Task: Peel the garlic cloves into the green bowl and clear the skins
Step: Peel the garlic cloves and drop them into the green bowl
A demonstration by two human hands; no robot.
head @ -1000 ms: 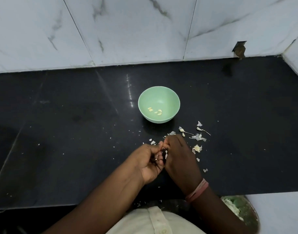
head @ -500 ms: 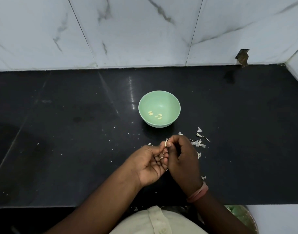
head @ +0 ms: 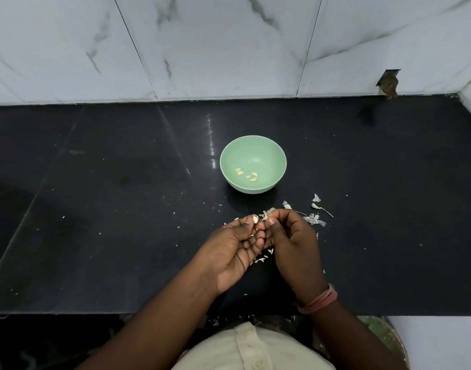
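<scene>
While the small pale garlic clove (head: 255, 219) sits pinched at the left hand (head: 233, 252) fingertips, the right hand (head: 290, 244) pinching its papery white skin (head: 266, 214) should probably pull away gently, then drop the clove into the round green bowl (head: 253, 164) just beyond both hands on the black tabletop (head: 122, 209).

We count one bowl (head: 253, 164) on one black counter (head: 122, 209); inside the bowl we make out four peeled cloves (head: 247, 174), though two lie so close together that we may be off by one; we see two hands, a left hand (head: 233, 252) and a right hand (head: 293, 244); at their fingertips we count one clove (head: 255, 219); of skins (head: 315, 219) we can pick out about five larger pieces beside the bowl, and the small flakes are too many and too small to count; one wristband (head: 318, 301) on the right wrist; three wall tiles (head: 223, 44) in full view.
</scene>
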